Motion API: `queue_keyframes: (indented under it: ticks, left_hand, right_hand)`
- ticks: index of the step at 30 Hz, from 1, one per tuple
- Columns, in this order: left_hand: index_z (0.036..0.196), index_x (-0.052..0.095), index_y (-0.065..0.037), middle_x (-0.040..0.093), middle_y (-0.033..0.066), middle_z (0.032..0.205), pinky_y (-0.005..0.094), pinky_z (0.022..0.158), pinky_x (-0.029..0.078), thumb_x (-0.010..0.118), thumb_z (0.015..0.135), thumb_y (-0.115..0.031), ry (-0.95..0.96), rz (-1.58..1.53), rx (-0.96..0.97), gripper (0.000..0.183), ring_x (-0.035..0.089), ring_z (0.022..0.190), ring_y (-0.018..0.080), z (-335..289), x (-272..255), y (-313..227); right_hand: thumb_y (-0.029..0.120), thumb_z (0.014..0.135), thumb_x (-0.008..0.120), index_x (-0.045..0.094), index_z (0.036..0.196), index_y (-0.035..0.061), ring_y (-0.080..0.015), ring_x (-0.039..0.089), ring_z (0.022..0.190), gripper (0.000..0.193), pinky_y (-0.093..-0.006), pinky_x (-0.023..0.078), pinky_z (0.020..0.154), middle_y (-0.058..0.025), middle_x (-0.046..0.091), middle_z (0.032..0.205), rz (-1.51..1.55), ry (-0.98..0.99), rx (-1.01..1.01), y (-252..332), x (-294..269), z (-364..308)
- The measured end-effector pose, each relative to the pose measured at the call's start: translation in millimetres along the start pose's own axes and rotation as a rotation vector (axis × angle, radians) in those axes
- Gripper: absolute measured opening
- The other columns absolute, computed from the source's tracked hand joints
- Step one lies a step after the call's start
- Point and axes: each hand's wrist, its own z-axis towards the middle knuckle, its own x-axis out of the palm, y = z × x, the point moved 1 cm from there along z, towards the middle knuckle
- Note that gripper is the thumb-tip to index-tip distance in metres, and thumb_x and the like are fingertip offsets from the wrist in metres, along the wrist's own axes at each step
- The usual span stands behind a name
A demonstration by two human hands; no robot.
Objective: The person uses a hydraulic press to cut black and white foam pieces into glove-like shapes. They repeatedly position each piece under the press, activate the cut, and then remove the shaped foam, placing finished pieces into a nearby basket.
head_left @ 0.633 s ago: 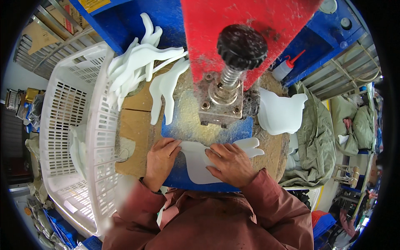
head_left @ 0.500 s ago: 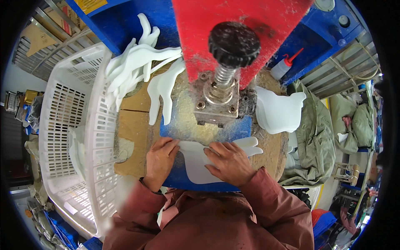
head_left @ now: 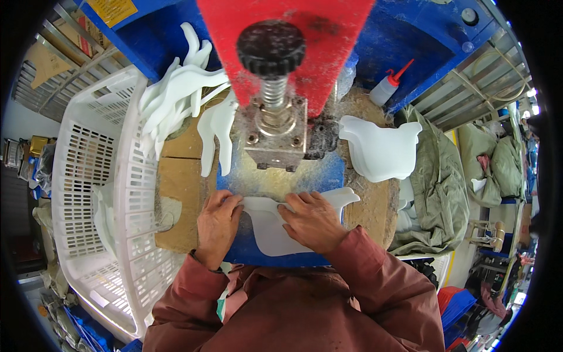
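Observation:
A flat white foam-like piece (head_left: 271, 236) with a rounded lower edge and narrow ends lies on the blue plate (head_left: 240, 253) in front of me. My left hand (head_left: 218, 226) pinches its left tip between thumb and fingers. My right hand (head_left: 312, 219) grips its upper edge right of the middle, the fingers curled over it. Beyond my hands stands a red machine (head_left: 328, 35) with a black knob (head_left: 271, 48), a spring and a metal head (head_left: 274, 138). Pale dust covers the plate under that head.
A stack of similar white pieces (head_left: 384, 149) sits to the right. Narrow curved white strips (head_left: 182, 82) are heaped at the far left, beside a white slatted basket (head_left: 141, 223). A bottle with a red nozzle (head_left: 384, 91) stands at the back right, near a grey-green cloth sack (head_left: 440, 188).
The two tips at the piece's right end, spread apart before, now lie together. My view has shifted, so the machine appears further left. Both hands keep their hold.

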Motion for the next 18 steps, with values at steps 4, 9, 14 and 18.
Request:
queue_keyframes:
  ticks: [4,9,14,18]
  left_hand:
    - [0.11,0.072,-0.007,0.068,0.0101,0.107,0.043,0.081,0.056,0.075,0.087,-0.007,0.018,-0.05,0.072,0.024,0.068,0.095,0.0338,1,-1,-24]
    - [0.106,0.071,-0.009,0.064,0.008,0.1,0.0434,0.078,0.057,0.074,0.085,-0.007,0.208,-0.14,0.173,0.022,0.068,0.095,0.0321,12,26,-40]
    - [0.107,0.071,-0.009,0.063,0.0081,0.099,0.0441,0.077,0.057,0.073,0.086,-0.007,0.18,-0.076,0.146,0.022,0.068,0.095,0.0328,7,31,-41]
    - [0.111,0.071,-0.007,0.063,0.0088,0.102,0.0444,0.078,0.058,0.07,0.087,-0.005,0.201,-0.035,0.143,0.024,0.068,0.094,0.0325,8,28,-49]
  right_hand:
    - [0.024,0.083,0.076,0.071,0.113,0.0079,-0.0263,0.062,0.101,0.034,-0.04,0.049,0.089,-0.0082,0.059,0.108,-0.054,-0.014,-0.021,-1,5,3]
    - [0.025,0.083,0.078,0.071,0.115,0.0076,-0.0271,0.064,0.102,0.037,-0.0396,0.049,0.088,-0.0077,0.061,0.106,-0.1,-0.045,-0.042,-2,-3,-2]
    - [0.022,0.085,0.08,0.07,0.12,0.009,-0.0273,0.069,0.094,0.039,-0.0416,0.054,0.083,-0.0089,0.065,0.1,0.029,-0.168,0.159,-20,-30,-50]
    - [0.006,0.09,0.074,0.071,0.116,0.0027,-0.0294,0.072,0.085,0.026,-0.0367,0.057,0.072,-0.0125,0.07,0.101,0.551,-0.369,0.372,-38,-32,-73]
